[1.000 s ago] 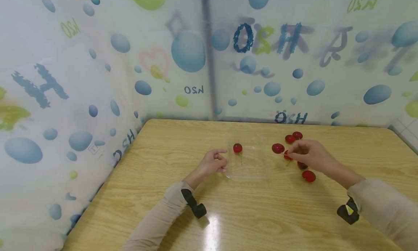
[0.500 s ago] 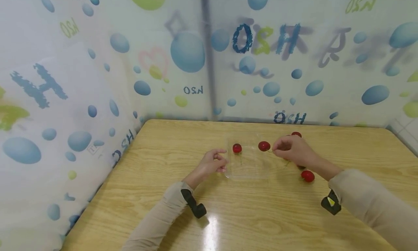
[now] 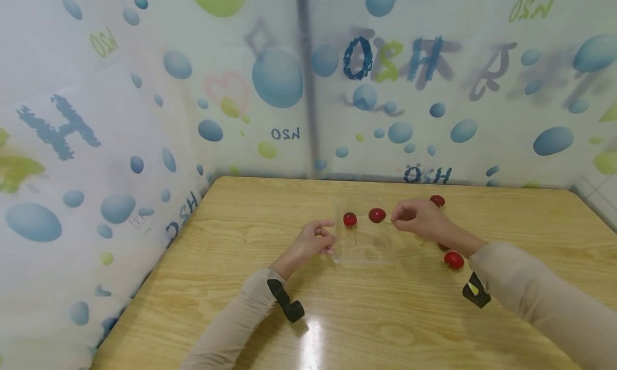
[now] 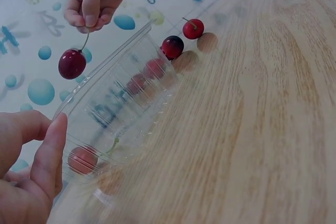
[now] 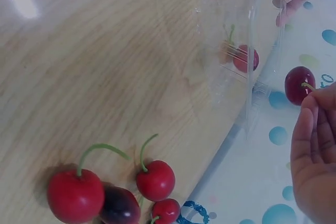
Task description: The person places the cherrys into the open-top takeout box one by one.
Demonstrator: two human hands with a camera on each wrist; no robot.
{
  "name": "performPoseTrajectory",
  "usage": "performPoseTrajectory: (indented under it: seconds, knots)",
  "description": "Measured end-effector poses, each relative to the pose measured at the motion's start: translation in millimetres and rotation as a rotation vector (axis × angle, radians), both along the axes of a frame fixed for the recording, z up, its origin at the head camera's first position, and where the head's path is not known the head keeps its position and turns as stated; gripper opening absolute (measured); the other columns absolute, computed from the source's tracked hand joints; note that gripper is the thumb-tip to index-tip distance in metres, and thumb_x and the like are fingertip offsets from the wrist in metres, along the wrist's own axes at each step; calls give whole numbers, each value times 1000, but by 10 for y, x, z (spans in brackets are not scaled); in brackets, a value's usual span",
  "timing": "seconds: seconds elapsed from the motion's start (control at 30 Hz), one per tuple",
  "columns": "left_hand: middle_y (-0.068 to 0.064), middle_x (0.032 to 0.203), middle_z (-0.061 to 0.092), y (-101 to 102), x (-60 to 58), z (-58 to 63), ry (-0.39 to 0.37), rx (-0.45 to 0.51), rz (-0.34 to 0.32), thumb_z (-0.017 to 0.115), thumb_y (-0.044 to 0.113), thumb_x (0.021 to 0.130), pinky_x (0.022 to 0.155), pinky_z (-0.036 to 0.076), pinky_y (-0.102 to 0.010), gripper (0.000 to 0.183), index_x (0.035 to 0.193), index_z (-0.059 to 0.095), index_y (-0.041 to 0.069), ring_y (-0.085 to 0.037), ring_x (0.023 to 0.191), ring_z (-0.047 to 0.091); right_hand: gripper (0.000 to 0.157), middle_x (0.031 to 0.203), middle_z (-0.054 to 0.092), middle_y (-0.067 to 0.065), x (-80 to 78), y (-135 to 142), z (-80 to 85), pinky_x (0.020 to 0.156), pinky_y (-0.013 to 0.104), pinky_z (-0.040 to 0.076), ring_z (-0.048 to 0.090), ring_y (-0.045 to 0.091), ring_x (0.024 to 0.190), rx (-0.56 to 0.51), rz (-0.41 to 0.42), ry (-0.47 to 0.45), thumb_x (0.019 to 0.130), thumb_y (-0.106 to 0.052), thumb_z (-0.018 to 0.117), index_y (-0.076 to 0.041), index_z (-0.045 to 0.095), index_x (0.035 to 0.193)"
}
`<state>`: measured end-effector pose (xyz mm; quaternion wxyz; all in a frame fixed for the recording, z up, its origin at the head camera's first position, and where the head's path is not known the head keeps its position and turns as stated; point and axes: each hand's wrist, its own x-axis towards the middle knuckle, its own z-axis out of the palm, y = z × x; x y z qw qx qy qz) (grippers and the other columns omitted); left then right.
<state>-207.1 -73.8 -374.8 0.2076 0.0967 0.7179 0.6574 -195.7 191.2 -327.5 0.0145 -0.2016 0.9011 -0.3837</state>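
My right hand (image 3: 418, 219) pinches a dark red cherry (image 3: 377, 215) by its green stem. In the left wrist view this hanging cherry (image 4: 72, 64) is above the rim of a clear plastic container (image 4: 118, 114), touching nothing below. Another cherry (image 3: 350, 219), with its stem on, lies inside the container near its left side. My left hand (image 3: 308, 242) holds the container's left edge between thumb and finger, as the left wrist view shows. Several loose cherries lie right of the container, among them a bright red cherry (image 3: 453, 261); my right hand partly hides the group in the head view.
All of this is on a light wooden table (image 3: 366, 316). A patterned curtain (image 3: 385, 107) with blue and green spots hangs behind it and along the left. Loose cherries, including a dark one (image 5: 119, 206), cluster at the right wrist view's bottom.
My right hand has lifted a cherry by its stem from the group and carried it left, over the container. My left hand has stayed at the container's edge.
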Motion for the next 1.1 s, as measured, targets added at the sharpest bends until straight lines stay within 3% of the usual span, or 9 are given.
performPoseTrajectory:
  seconds: [0.27,0.53,1.1]
  knots:
    - [-7,81,47,8,8,14,-2,-10,8,54,-3,85,59,51,-21,48,128,34,-10,-12,62,54,5,81,62,2,-132,-59,40,68,32,49,55,16,73,40,60,3,81,-3,62,-1,62,85]
    - [-6,80,46,5,8,4,6,-9,4,54,-3,85,59,52,-22,48,127,34,-10,-12,62,54,3,80,62,3,-249,-145,-33,69,36,50,58,18,75,43,102,-8,81,-3,61,-2,63,82]
    - [-7,81,46,0,-2,-6,-2,4,3,54,-3,85,57,50,-20,48,128,34,-10,-14,62,54,4,82,63,5,-420,-344,-140,72,36,49,58,22,80,5,5,-65,81,-6,62,-3,64,83]
